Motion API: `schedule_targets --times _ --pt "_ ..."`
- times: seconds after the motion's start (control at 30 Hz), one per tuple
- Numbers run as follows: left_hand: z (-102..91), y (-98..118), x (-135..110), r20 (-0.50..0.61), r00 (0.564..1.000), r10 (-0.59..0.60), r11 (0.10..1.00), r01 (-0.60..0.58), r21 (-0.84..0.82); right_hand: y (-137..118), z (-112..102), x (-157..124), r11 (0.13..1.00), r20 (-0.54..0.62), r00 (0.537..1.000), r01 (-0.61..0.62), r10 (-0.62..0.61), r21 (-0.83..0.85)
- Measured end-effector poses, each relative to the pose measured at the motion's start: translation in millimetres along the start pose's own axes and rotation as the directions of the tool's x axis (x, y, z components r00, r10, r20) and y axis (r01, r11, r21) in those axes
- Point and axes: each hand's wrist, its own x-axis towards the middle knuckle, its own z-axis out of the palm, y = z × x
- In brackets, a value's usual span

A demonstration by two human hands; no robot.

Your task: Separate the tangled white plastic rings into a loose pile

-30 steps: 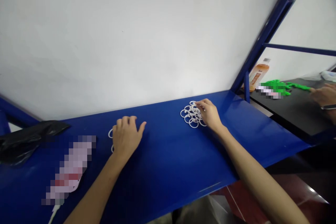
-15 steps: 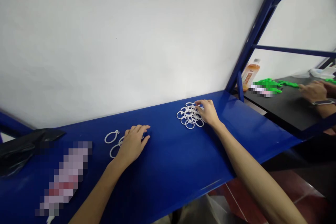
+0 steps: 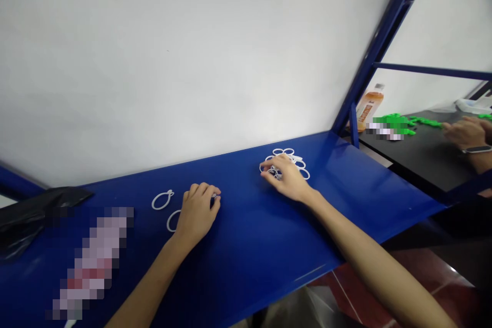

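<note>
My right hand [image 3: 288, 178] lies over the left part of a pile of white plastic rings [image 3: 296, 158] at the back of the blue shelf [image 3: 249, 241]. Its fingers are bent down and pinched on a ring at the pile's left edge. My left hand [image 3: 198, 211] rests on the shelf with its fingers curled, and a bit of white ring shows at its fingertips. One loose white ring [image 3: 162, 200] lies just left of that hand. A second ring [image 3: 172, 220] is partly hidden under it.
A black plastic bag [image 3: 34, 210] and a blurred packet [image 3: 90, 259] lie at the shelf's left end. A blue slanted post [image 3: 369, 61] bounds the right. Beyond it, on a black table, stand an orange bottle [image 3: 369, 105] and green pieces [image 3: 397, 122], by another person's hand [image 3: 465, 133].
My right hand slid left across the ring pile and curled its fingers onto it. My left hand moved right off the loose rings and closed its fingers.
</note>
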Motion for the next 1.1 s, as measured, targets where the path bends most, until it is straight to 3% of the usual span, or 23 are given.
schedule_targets --times 0.13,0.3,0.47,0.7,0.97,1.1 --pt "-1.7 17 -2 -0.150 0.983 0.108 0.967 -0.139 -0.215 -40 16 -12 0.973 0.298 0.939 0.115 -0.173 0.201" --pt "-6.8 36 -8 -0.288 0.938 0.192 0.876 -0.296 -0.381 -57 32 -22 0.953 0.442 0.858 0.158 -0.263 0.260" --pt "-7.0 38 -10 -0.289 0.932 0.219 0.856 -0.326 -0.401 -55 31 -22 0.955 0.457 0.853 0.145 -0.254 0.259" --pt "-1.8 35 -12 -0.229 0.950 0.215 0.859 -0.295 -0.419 -50 24 -19 0.958 0.366 0.902 0.139 -0.228 0.253" --pt "-1.5 34 -11 -0.191 0.959 0.208 0.850 -0.274 -0.449 -46 25 -18 0.961 0.369 0.898 0.166 -0.241 0.223" --pt "2.7 32 -13 -0.093 0.980 0.178 0.866 -0.201 -0.457 -46 25 -19 0.960 0.353 0.904 0.169 -0.241 0.223"
